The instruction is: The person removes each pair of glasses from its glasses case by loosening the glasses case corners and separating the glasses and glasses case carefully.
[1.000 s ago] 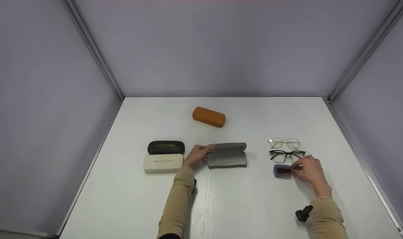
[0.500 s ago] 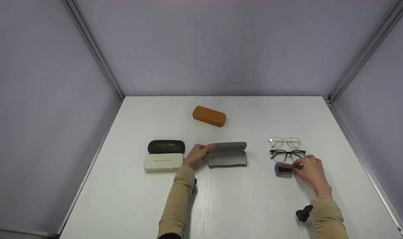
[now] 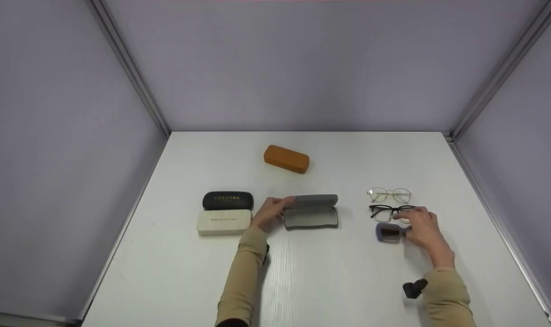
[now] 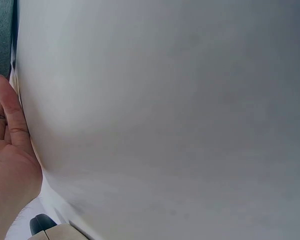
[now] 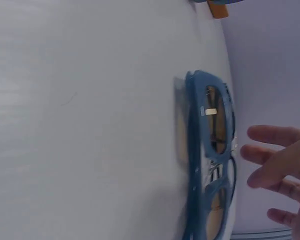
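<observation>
A grey glasses case (image 3: 310, 220) lies with its lid raised near the table's middle. My left hand (image 3: 268, 214) grips the left end of that lid; in the left wrist view only a greenish corner of the case (image 4: 0, 37) shows above the fingers. On the right, blue-grey sunglasses (image 3: 380, 232) lie with brown lenses facing up. My right hand (image 3: 424, 230) hovers at their right end, partly covering it. The right wrist view shows spread fingers (image 5: 276, 135) apart from the sunglasses (image 5: 196, 135). Just behind are black-framed eyeglasses (image 3: 376, 207), partly hidden by the right hand.
Thin gold-rimmed eyeglasses (image 3: 390, 193) lie behind the black pair. A black glasses case (image 3: 228, 200) and a white one (image 3: 224, 222) sit side by side left of my left hand. An orange case (image 3: 286, 159) rests farther back. Grey panels enclose the table (image 3: 330, 281).
The right hand shifted the sunglasses slightly back and right, then let go, its fingers spreading and lifting over the black eyeglasses. My left hand and the grey case stay put.
</observation>
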`<state>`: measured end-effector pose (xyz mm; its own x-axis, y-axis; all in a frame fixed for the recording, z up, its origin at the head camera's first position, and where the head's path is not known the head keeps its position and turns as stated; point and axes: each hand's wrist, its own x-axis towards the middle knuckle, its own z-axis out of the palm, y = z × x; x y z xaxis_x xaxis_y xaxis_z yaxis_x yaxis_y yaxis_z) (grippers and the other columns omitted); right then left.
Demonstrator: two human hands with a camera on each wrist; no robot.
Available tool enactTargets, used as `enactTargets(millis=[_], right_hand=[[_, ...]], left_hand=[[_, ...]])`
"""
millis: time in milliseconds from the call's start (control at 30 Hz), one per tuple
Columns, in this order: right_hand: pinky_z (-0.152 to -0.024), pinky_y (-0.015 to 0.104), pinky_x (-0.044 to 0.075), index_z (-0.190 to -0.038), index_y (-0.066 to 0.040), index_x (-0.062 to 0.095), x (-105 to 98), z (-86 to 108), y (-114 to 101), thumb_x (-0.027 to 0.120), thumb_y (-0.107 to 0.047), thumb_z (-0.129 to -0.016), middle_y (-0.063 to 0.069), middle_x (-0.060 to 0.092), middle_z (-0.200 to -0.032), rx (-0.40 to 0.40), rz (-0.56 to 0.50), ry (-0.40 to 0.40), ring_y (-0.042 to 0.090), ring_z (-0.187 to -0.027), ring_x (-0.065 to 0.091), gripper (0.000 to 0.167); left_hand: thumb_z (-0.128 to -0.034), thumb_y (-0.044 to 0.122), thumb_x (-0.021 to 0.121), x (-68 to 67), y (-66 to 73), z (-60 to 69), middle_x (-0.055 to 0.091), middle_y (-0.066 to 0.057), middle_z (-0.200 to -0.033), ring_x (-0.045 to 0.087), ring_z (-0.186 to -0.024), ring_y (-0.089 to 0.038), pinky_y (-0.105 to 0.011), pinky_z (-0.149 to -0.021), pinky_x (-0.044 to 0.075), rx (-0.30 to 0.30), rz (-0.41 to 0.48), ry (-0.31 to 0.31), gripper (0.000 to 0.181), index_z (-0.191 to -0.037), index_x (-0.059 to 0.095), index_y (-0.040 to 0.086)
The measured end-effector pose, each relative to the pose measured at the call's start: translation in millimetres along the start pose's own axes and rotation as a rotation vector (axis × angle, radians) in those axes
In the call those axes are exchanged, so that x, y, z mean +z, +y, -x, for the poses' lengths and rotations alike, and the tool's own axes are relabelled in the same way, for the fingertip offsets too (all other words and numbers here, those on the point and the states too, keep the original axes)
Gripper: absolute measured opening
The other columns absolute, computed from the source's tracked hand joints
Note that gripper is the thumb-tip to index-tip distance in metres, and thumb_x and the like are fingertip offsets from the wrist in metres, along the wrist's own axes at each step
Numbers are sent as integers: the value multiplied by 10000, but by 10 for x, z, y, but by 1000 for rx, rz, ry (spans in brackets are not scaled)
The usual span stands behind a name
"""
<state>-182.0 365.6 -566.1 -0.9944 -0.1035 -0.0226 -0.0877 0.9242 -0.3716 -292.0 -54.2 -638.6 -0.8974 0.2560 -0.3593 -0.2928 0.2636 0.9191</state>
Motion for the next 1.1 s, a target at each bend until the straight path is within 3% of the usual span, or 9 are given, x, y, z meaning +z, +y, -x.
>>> enactTargets(millis=[133,333,433,567,700,800,933,1100], right_hand=[[-1062,693,291,-1239,6,667,13,-81,-184,637,146,-761,293,602,-1306,-60,-64,53,521,-1274,420,499],[-1056,593,418,-1396,49,525,350,-253,-484,725,54,-837,268,606,-1323,-108,-364,152,454,-1214,554,593],[-1016,548,471,-1452,53,457,526,-343,-649,755,35,-830,271,591,-1329,-106,-520,127,421,-1157,593,689],[-1034,554,463,-1518,57,345,725,-458,-790,787,-24,-829,306,515,-1404,-116,-655,33,444,-1198,556,823],[-1051,589,432,-1560,48,242,896,-546,-858,815,-52,-802,301,465,-1457,-97,-665,-26,457,-1236,520,955],[-1053,586,412,-1570,41,208,1002,-600,-888,834,-62,-774,284,485,-1441,-90,-601,-42,426,-1221,513,1018],[-1054,568,393,-1568,34,223,1108,-661,-914,854,-97,-742,285,541,-1348,-98,-508,-34,401,-1187,503,1048],[-1042,532,391,-1579,-21,247,1199,-716,-903,879,-162,-725,256,552,-1296,-87,-497,-24,371,-1176,484,1072]], left_hand=[[-795,719,690,12,3,-4,616,-57,-1083,565,-936,-187,-298,-798,465,2,-11,7,761,-1190,691,69],[-781,738,689,13,3,23,607,-90,-1151,575,-979,-208,-308,-831,456,-19,-6,28,856,-1276,629,42],[-778,743,687,7,-5,13,608,-68,-1122,572,-966,-197,-305,-824,450,-18,-6,27,847,-1264,630,52],[-799,732,671,1,-17,-2,633,-60,-1055,581,-916,-191,-315,-811,468,5,-17,15,776,-1193,688,63],[-763,763,682,4,-27,15,612,-68,-1123,581,-955,-203,-349,-883,451,-33,-16,29,853,-1260,633,72],[-742,779,690,6,-27,32,591,-72,-1181,570,-998,-211,-362,-918,426,-57,-9,37,905,-1308,584,81],[-785,740,680,12,-14,13,650,-66,-1121,576,-960,-202,-335,-857,453,-7,-11,7,785,-1214,691,84],[-834,675,675,10,-16,-23,671,-14,-992,570,-875,-169,-288,-755,466,43,4,-21,628,-1091,763,109]])
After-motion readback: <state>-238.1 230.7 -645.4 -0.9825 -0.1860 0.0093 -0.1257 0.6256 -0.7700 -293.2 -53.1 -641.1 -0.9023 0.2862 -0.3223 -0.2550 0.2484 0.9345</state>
